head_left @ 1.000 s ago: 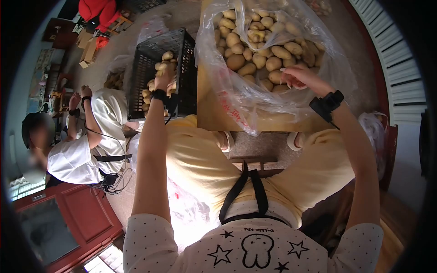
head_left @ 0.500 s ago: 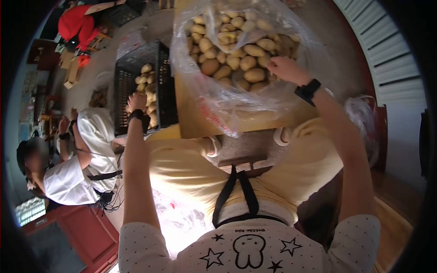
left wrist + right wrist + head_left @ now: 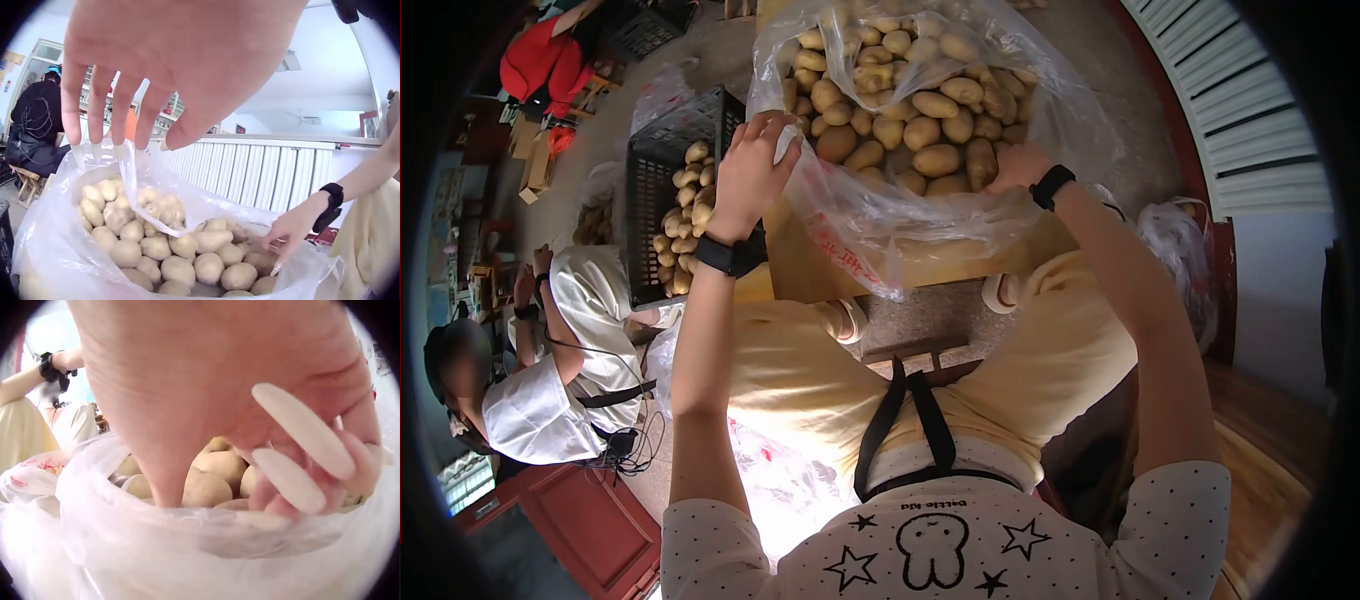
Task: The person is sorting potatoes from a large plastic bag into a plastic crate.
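Observation:
A clear plastic bag (image 3: 870,230) full of potatoes (image 3: 937,158) lies spread on a wooden board. At its left edge is the left hand (image 3: 752,170); in the left wrist view that hand (image 3: 169,69) has its fingers extended over the bag's rim (image 3: 125,169), holding nothing visible. The right hand (image 3: 1017,168) reaches in at the bag's right side, beside the potatoes. In the right wrist view some fingers of this hand (image 3: 250,412) are curled, with long pale nails, and the thumb points down at the potatoes (image 3: 215,478); no potato shows in its grasp.
A black crate (image 3: 640,190) holding potatoes stands left of the board (image 3: 775,235). Beyond it sits a person in white (image 3: 550,400), and another in red (image 3: 540,60) is at the far left. A plastic bag (image 3: 1180,250) hangs at the right near a white radiator (image 3: 1250,110).
The left hand has moved up and right, out of the crate to the bag's left edge. The right hand has shifted slightly lower along the bag's right side. The head view has shifted.

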The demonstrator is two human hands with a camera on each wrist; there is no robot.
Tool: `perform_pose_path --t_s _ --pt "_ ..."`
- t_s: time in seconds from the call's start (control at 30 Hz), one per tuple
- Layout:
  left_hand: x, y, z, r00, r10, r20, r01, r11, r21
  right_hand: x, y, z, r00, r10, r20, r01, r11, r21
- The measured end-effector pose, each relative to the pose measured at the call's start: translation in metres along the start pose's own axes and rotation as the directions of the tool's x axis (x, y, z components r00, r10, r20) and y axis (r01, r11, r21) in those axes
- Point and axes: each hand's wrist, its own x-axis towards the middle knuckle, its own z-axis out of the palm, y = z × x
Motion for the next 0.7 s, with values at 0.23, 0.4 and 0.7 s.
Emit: perform_pose_path --t_s 0.23,0.4,0.7 --pt "-0.007 0.002 0.0 0.998 0.045 0.049 -0.045 0.999 -0.005 -0.004 -0.005 0.009 0.992 0.085 0.095 -0.082 0.996 -0.035" --pt "-0.007 0.009 -0.003 0.998 0.05 0.047 -0.049 0.998 -0.025 -0.003 -0.013 0.006 0.998 0.059 -0.016 -0.059 0.998 -0.032" --pt "-0.002 0.01 -0.008 0.997 0.066 0.047 -0.064 0.997 -0.034 0.003 0.006 0.0 0.994 -0.041 -0.101 0.045 0.998 0.034"
